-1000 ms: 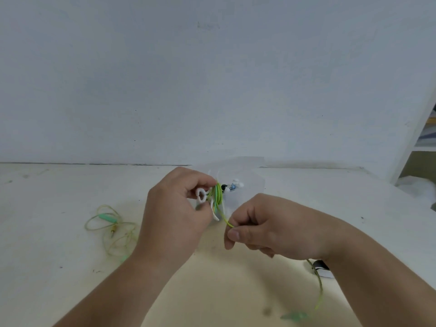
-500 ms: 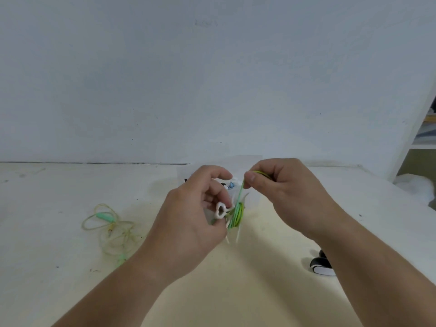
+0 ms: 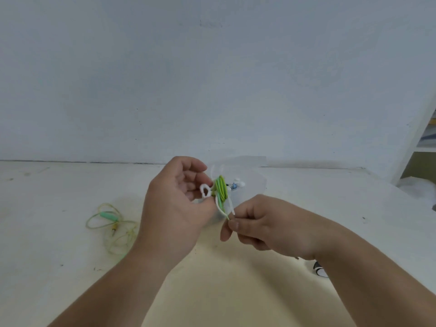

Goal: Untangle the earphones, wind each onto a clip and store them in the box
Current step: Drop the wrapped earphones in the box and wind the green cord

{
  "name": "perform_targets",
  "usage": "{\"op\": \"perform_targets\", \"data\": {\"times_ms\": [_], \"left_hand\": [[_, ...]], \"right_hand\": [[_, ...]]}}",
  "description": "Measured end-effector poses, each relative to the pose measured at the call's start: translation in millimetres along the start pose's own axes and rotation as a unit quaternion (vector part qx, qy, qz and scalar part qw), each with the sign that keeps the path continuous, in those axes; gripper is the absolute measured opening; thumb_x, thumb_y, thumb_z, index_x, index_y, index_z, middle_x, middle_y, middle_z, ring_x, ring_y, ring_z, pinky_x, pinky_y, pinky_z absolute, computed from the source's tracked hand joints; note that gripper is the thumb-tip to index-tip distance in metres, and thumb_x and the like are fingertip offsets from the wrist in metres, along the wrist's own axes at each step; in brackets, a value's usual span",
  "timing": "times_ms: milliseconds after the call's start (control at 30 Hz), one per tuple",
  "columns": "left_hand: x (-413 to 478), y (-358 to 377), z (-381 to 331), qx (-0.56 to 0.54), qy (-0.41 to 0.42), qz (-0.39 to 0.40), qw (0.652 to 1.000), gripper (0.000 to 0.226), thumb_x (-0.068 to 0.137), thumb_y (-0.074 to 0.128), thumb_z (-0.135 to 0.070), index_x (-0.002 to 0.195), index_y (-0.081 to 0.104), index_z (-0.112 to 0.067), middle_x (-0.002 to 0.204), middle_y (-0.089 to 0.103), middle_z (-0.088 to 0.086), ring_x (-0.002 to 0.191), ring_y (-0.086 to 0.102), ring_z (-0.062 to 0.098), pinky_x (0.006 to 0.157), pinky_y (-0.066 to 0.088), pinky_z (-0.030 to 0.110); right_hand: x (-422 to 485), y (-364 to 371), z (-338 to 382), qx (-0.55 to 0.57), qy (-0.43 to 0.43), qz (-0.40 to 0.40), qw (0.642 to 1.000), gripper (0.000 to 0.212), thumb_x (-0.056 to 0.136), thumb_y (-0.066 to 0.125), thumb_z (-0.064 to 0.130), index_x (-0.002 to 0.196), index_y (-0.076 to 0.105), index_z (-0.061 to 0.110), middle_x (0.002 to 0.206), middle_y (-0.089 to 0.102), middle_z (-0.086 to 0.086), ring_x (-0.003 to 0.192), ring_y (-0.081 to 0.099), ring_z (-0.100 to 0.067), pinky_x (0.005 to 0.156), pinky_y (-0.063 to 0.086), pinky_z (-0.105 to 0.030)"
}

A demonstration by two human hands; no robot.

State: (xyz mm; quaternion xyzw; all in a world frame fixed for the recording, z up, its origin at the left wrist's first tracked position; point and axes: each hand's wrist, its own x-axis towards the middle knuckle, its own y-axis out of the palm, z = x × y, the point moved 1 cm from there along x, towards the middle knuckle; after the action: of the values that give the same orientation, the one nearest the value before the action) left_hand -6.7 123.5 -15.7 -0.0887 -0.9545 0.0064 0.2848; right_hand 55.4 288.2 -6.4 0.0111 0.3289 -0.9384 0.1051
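Note:
My left hand (image 3: 179, 208) pinches a white clip (image 3: 205, 191) above the table, with a green earphone cable (image 3: 221, 188) wound in several turns around it. My right hand (image 3: 266, 227) sits just below and to the right, pinching the free end of that green cable between thumb and fingers. Behind the hands stands a clear plastic box (image 3: 252, 168) with small items inside, partly hidden. A second pale yellow-green earphone (image 3: 111, 223) lies loose and looped on the table at the left.
A small black and white object (image 3: 319, 270) lies on the table under my right forearm. White wall runs behind the table. A white shelf unit (image 3: 422, 142) stands at the far right edge.
My right hand has swung from above the clip down to below it, carrying the cable end around the clip. The left hand lifted slightly with the clip.

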Motion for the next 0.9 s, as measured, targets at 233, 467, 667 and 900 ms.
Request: {"op": "perform_targets", "data": {"times_ms": [233,467,667,900], "left_hand": [[-3,1,2,0.181,0.07,0.033,0.98,0.047,0.07,0.073,0.007,0.092,0.061,-0.032,0.085,0.065,-0.016,0.082,0.065,0.006,0.073,0.053,0.016],[-10,5,0,0.211,0.088,0.131,0.965,0.051,0.073,0.072,0.006,0.097,0.059,-0.037,0.088,0.065,-0.017,0.086,0.066,0.004,0.076,0.053,0.02],[-11,7,-5,0.112,0.055,0.151,0.981,0.046,0.07,0.071,0.01,0.094,0.061,-0.028,0.086,0.067,-0.007,0.086,0.068,0.013,0.083,0.055,0.03],[-10,9,-9,-0.01,0.014,0.168,0.986,0.043,0.066,0.073,0.016,0.09,0.062,-0.018,0.081,0.068,0.003,0.079,0.067,0.019,0.08,0.057,0.029]], "right_hand": [[-7,-6,6,0.001,-0.033,-0.012,0.999,0.026,0.101,0.054,0.021,0.09,0.072,0.006,0.055,0.044,0.003,0.049,0.036,-0.014,0.048,0.032,-0.02],[-9,-18,10,-0.007,-0.067,-0.172,0.983,0.034,0.099,0.056,0.027,0.072,0.069,0.012,0.052,0.034,0.004,0.047,0.028,-0.011,0.044,0.025,-0.018],[-6,-21,7,-0.029,-0.056,-0.271,0.961,0.038,0.098,0.056,0.036,0.064,0.06,0.019,0.052,0.033,0.0,0.042,0.027,-0.01,0.041,0.025,-0.015],[-2,-20,0,0.035,-0.029,-0.274,0.961,0.041,0.098,0.057,0.033,0.063,0.053,0.012,0.048,0.031,0.004,0.041,0.023,-0.009,0.04,0.021,-0.018]]}}
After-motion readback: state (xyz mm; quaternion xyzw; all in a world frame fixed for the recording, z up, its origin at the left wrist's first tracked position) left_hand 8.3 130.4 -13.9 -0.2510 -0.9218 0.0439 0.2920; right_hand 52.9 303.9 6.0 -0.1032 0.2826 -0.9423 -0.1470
